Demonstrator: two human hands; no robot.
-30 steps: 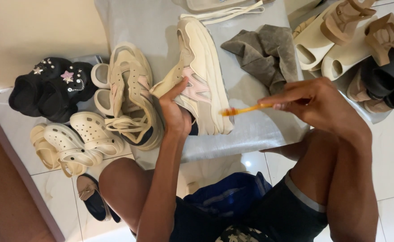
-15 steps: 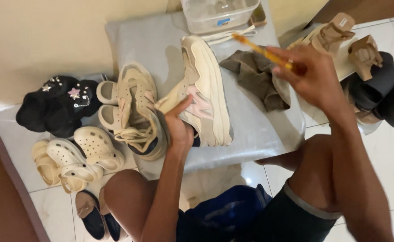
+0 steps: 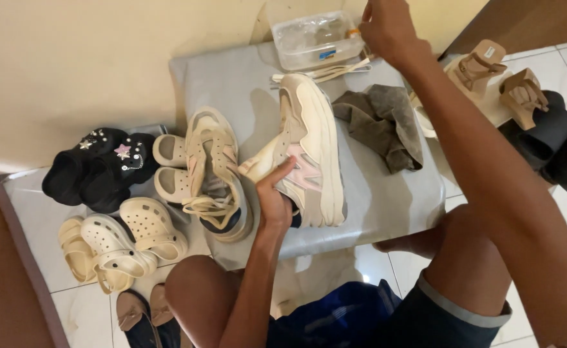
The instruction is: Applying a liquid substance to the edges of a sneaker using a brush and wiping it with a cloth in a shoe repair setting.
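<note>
Left hand (image 3: 274, 200) gripping cream chunky sneaker (image 3: 309, 148) at frame centre, right hand (image 3: 386, 26) top, over clear plastic container (image 3: 316, 40), grip unclear

Cream sneaker (image 3: 309, 151) with pink side accents centre frame, second cream sneaker (image 3: 216, 171) left of it, grey-brown cloth (image 3: 383, 122) right of centre, black clogs (image 3: 96, 167) with star charms mid left, pale cream clogs (image 3: 119, 241) lower left, clear tub (image 3: 312, 38) top centre.
</note>
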